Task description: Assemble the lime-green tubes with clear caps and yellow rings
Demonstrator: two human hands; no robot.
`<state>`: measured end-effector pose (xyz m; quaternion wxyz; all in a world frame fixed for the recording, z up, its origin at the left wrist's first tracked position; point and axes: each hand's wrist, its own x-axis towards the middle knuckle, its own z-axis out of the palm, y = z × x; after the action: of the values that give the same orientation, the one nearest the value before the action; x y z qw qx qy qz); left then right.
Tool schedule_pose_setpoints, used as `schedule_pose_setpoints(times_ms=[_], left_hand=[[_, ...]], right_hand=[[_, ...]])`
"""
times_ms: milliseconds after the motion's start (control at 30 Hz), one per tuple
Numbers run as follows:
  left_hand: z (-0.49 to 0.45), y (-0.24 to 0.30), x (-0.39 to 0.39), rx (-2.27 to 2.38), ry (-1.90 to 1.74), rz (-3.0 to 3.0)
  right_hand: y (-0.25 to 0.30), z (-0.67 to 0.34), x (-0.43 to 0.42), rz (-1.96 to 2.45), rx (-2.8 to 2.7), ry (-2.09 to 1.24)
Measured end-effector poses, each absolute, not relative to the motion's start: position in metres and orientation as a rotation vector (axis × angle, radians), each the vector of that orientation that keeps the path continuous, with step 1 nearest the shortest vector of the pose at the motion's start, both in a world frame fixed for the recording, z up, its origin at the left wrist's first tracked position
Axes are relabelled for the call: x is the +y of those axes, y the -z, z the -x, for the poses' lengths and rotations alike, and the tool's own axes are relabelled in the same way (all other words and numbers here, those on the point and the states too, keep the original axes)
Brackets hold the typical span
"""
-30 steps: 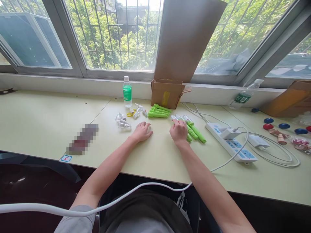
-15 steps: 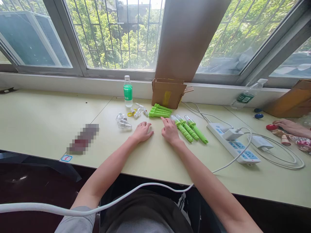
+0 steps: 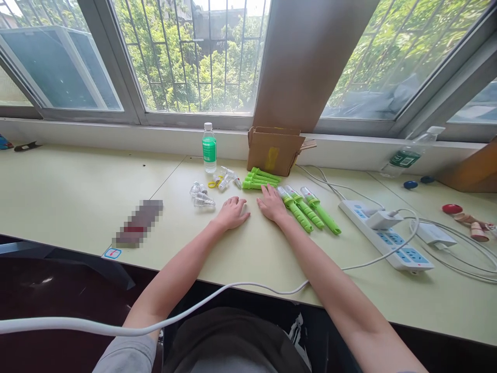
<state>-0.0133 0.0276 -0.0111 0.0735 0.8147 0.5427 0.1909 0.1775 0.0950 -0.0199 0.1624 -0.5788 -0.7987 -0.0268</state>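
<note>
My left hand (image 3: 233, 213) lies palm down on the table, fingers apart and holding nothing. Several clear plastic pieces (image 3: 204, 201) are to its left and beyond it, near a yellow ring-shaped part (image 3: 214, 184). My right hand (image 3: 272, 203) also rests palm down with nothing in its grasp. Its fingertips are close to a small stack of green plastic tubes (image 3: 258, 181); whether they touch is unclear. Just right of that hand, three green spiral-grooved handles with clear tips (image 3: 300, 206) lie side by side.
A cardboard box (image 3: 272, 153) and a water bottle (image 3: 209, 150) stand at the back. On the right are a white power strip (image 3: 388, 238) with cables and, farther over, a red ball (image 3: 452, 209). A white cable (image 3: 194, 305) crosses before my body.
My right hand's fingers have gone from a pointing index to a flatter, more spread pose. The view has shifted slightly, and another person's hand at the far right is out of sight.
</note>
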Motion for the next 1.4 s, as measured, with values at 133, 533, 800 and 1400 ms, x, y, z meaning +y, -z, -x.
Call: schedule_pose_setpoints(times_ms=[133, 533, 800, 1400], left_hand=[[0.014, 0.012, 0.028, 1.631, -0.585, -2.450], [0.013, 0.010, 0.027, 1.644, -0.555, -2.441], [0.014, 0.009, 0.026, 1.644, -0.550, -2.447], [0.013, 0.009, 0.025, 1.647, -0.575, -2.424]], right_hand=[[0.022, -0.183, 0.104, 1.635, -2.288, 0.042], [0.020, -0.185, 0.099, 1.584, -2.130, 0.213], [0.019, -0.185, 0.095, 1.544, -2.241, 0.224], [0.018, -0.187, 0.095, 1.515, -2.160, 0.038]])
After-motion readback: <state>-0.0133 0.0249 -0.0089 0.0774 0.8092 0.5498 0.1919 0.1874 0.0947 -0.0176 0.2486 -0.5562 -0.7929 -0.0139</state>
